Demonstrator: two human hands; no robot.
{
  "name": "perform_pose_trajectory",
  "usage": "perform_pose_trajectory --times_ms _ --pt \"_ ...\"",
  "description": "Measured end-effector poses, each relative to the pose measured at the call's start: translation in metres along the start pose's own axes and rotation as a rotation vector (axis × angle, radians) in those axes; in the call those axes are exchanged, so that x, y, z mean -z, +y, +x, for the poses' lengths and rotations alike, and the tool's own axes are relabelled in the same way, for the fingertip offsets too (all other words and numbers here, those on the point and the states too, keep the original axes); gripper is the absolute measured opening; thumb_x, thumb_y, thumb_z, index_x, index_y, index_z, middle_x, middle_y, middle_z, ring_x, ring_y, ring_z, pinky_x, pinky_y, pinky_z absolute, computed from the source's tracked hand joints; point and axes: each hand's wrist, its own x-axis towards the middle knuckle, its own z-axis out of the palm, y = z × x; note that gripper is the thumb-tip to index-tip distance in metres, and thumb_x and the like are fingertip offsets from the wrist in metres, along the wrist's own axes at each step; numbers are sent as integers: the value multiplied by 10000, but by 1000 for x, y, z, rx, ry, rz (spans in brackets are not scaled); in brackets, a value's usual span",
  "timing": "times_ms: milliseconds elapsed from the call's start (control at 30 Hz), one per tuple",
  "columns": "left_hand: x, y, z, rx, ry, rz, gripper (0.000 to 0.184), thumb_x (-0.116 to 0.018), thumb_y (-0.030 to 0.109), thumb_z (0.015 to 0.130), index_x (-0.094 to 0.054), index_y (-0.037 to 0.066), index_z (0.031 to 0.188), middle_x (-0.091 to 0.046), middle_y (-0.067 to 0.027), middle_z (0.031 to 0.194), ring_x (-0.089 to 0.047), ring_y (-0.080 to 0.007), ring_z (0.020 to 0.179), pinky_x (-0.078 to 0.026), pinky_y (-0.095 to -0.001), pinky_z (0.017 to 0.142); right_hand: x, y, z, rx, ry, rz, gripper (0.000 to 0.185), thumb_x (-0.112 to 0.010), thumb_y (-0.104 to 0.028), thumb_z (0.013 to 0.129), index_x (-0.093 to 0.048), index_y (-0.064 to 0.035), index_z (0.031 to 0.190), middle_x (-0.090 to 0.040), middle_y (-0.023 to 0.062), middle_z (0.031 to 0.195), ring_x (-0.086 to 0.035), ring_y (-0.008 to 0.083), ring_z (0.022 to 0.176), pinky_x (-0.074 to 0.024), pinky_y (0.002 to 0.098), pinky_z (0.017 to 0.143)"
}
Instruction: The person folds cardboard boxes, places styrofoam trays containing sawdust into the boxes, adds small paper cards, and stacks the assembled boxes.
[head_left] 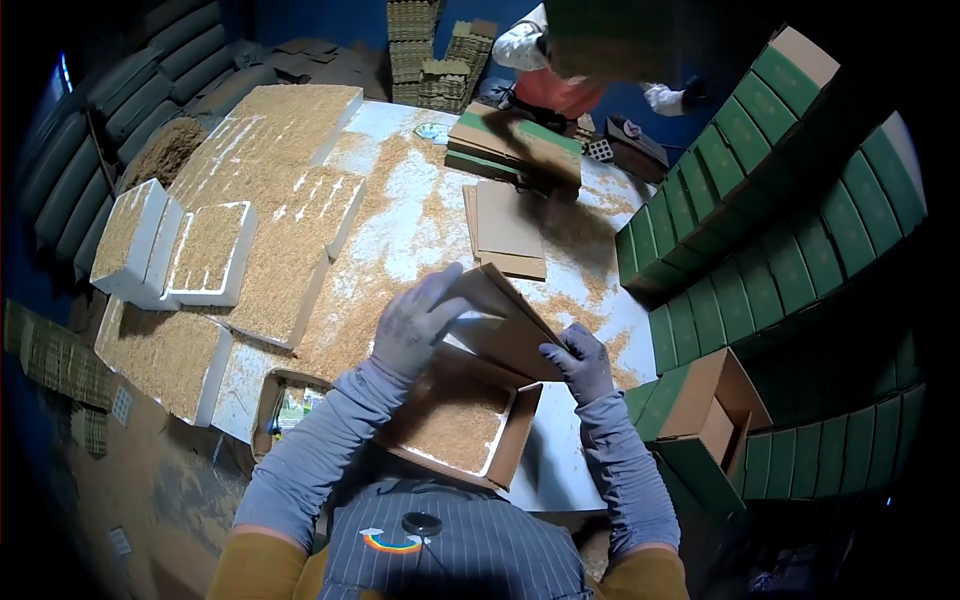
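Observation:
In grey gloves, both my hands are over an open cardboard box [522, 430] at the table's near edge. Inside the box sits a white foam tray with a layer of sawdust-like material [450, 425]. My right hand [580, 362] grips the right edge of a tilted brown cardboard piece [510, 335]; whether it joins the box or is separate I cannot tell. My left hand [412, 322] is at that piece's left side, fingers stretched out and apart. Flat cardboard sheets [510, 220] lie beyond my hands.
Sawdust-topped white foam trays [260, 180] cover the table's left side. Green boxes [760, 270] are stacked along the right. Across the table a person [560, 90] stands behind flattened green cartons [510, 150]. A small box with packets [290, 405] is at left.

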Motion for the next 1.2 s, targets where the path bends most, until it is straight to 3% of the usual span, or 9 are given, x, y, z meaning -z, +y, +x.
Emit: perform_pose_trajectory --times_ms 133,233,600,733,833,900,1000,1133,1200 --pt "-15 0 -15 -7 -130 -120 251 -613 131 843 -608 219 1078 -439 -69 1434 -489 -317 1237 -473 -432 933 3 9 6 -156 17 444 247 -688 -223 855 -570 -9 820 -471 42 746 -468 139 688 -398 282 638" --pt "-14 16 -8 -65 244 60 174 -671 150 798 -659 249 940 -292 -85 1533 -255 -418 1384 -293 -600 1070 5 -4 7 60 19 152 236 -721 -175 806 -558 -5 798 -476 33 748 -467 134 688 -397 283 630" --pt "12 36 6 -83 251 -25 215 -769 153 678 -684 204 869 -555 -80 1231 -447 -331 1162 -368 -497 983 4 0 -6 -85 56 330 298 -706 -286 844 -559 -27 837 -494 14 745 -453 113 713 -407 281 647" --pt "3 29 -3 -177 -97 -157 232 -733 114 705 -678 173 922 -586 -50 1052 -547 -281 1028 -469 -417 876 4 -5 -9 -15 132 444 301 -608 -291 920 -591 -11 1028 -542 41 845 -493 116 800 -421 281 731" --pt "7 4 -3 11 -95 -104 194 -693 76 753 -676 136 937 -615 -90 979 -624 -281 875 -524 -370 775 29 -1 -14 -147 446 306 228 -547 -141 930 -586 16 1092 -569 18 895 -502 102 772 -424 242 701" --pt "16 -40 -8 313 8 -26 189 -616 99 852 -689 164 1013 -600 -104 1057 -542 -282 1068 -437 -397 940 46 -17 -23 -336 969 230 257 -579 -158 940 -597 42 1099 -617 48 954 -551 109 822 -453 252 719" --pt "39 -62 -22 395 72 167 199 -651 175 844 -694 171 1039 -604 -72 1044 -484 -286 1129 -378 -459 957 71 9 -60 -54 927 175 204 -538 -45 939 -597 58 1105 -630 102 1005 -591 169 854 -472 295 766" --pt "20 -2 -63 -70 -341 27 151 -715 208 755 -664 154 886 -604 -53 1020 -494 -293 1149 -370 -474 994 40 -32 -96 324 819 -570 269 -542 60 836 -612 58 1096 -601 166 978 -581 308 834 -475 365 723" --pt "-5 2 -104 -128 -505 177 316 -630 167 811 -607 72 1111 -560 -133 1193 -415 -344 1288 -264 -517 1122 8 -51 -108 485 550 -668 345 -595 10 784 -647 -65 1117 -581 119 937 -571 269 826 -468 353 669"
